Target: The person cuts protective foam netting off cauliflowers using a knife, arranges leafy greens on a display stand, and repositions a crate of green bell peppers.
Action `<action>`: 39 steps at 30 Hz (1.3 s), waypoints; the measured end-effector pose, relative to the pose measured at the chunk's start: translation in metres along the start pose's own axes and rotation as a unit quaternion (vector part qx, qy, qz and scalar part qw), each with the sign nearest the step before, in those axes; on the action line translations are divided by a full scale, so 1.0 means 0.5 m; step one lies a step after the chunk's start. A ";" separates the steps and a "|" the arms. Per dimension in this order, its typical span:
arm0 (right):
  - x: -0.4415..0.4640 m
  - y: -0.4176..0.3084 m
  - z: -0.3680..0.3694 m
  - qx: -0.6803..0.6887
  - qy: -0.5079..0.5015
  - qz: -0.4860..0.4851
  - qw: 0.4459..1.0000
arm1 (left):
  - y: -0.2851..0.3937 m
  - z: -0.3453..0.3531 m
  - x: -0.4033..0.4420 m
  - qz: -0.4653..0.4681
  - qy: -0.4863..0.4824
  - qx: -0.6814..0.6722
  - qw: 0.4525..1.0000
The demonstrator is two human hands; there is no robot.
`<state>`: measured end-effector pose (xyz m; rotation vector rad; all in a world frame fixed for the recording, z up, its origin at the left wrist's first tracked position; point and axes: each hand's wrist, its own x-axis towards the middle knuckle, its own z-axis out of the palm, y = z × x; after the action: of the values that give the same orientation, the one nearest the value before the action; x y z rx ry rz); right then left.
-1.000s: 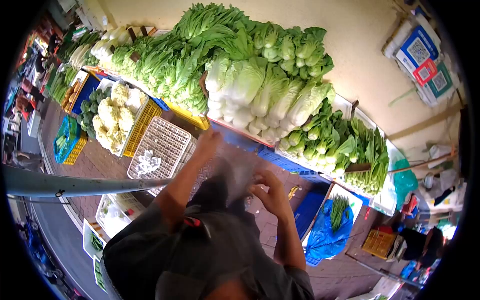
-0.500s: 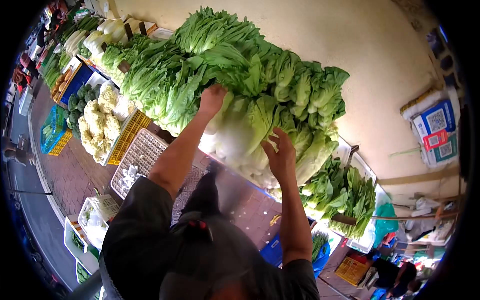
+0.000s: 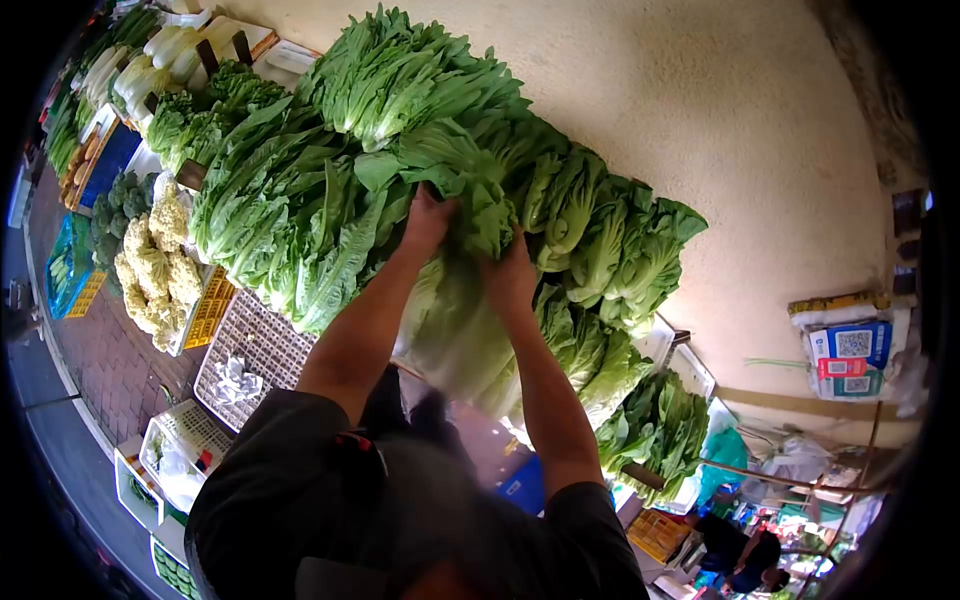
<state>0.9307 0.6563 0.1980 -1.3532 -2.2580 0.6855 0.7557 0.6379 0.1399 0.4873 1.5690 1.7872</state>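
At the middle of a large heap of greens, my left hand [image 3: 428, 220] grips one side of a bunch of leafy greens [image 3: 462, 172]. My right hand [image 3: 510, 268] closes on its other side, the fingertips partly covered by leaves. Beneath my hands lie pale green cabbage-like heads [image 3: 455, 325], blurred in places. Long-leaf lettuce [image 3: 275, 215] is piled to the left of my left hand. More lettuce [image 3: 415, 80] is stacked behind, against the wall. Compact green heads [image 3: 605, 190] stand in a row to the right of my right hand.
Cauliflower [image 3: 150, 270] and broccoli [image 3: 120, 210] sit at left, by a pale plastic crate [image 3: 265, 325] with crumpled plastic in it. Dark leafy greens [image 3: 655, 425] lie at right. A beige wall [image 3: 700, 90] rises behind, with payment-code signs [image 3: 850, 345]. A person [image 3: 735, 550] is at lower right.
My right hand has moved left and in among the leaves, closing from an open pose. The bunch now rises between both hands. The view has shifted slightly.
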 end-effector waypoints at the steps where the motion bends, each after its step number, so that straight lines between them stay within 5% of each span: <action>1: 0.014 0.016 0.002 -0.008 -0.015 0.012 1.000 | -0.004 0.000 0.004 0.008 -0.007 0.000 1.000; 4: 0.040 0.006 -0.025 0.002 -0.026 0.019 0.999 | -0.038 0.005 0.041 0.077 -0.010 0.090 0.993; 5: 0.054 0.006 -0.032 0.000 -0.030 0.021 0.999 | -0.022 0.025 0.053 0.194 0.023 0.097 0.976; 7: 0.085 0.001 -0.054 0.010 -0.023 0.028 0.999 | 0.006 0.051 0.064 0.243 0.067 0.115 0.961; 9: 0.109 -0.009 -0.091 0.102 0.002 0.038 0.994 | 0.053 0.060 0.090 0.294 0.036 0.309 0.904; 11: 0.147 0.002 -0.121 0.137 0.020 0.021 0.990 | 0.165 0.089 0.096 0.145 -0.003 0.346 0.927; 14: 0.209 0.020 -0.183 0.192 -0.006 0.054 0.980 | 0.255 0.143 0.131 0.136 -0.020 0.358 0.924; 17: 0.268 0.016 -0.268 0.245 -0.069 0.151 0.955 | 0.277 0.199 0.206 0.129 -0.089 0.390 0.907; 23: 0.396 0.137 -0.331 0.281 -0.119 0.283 0.909 | 0.192 0.276 0.337 -0.076 -0.184 0.359 0.912; 27: 0.418 0.211 -0.261 0.264 -0.091 0.308 0.910 | 0.071 0.222 0.258 0.114 -0.173 0.346 0.915; 34: 0.450 0.189 -0.237 0.286 -0.006 0.301 0.910 | 0.075 0.252 0.275 0.050 -0.199 0.441 0.874; 39: 0.471 0.271 -0.139 0.225 0.036 0.254 0.940 | -0.013 0.249 0.224 0.086 -0.079 0.463 0.878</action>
<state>0.9605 0.9352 0.1948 -1.6826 -1.5509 1.2118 0.7656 0.8053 0.1396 1.2073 2.2487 0.9482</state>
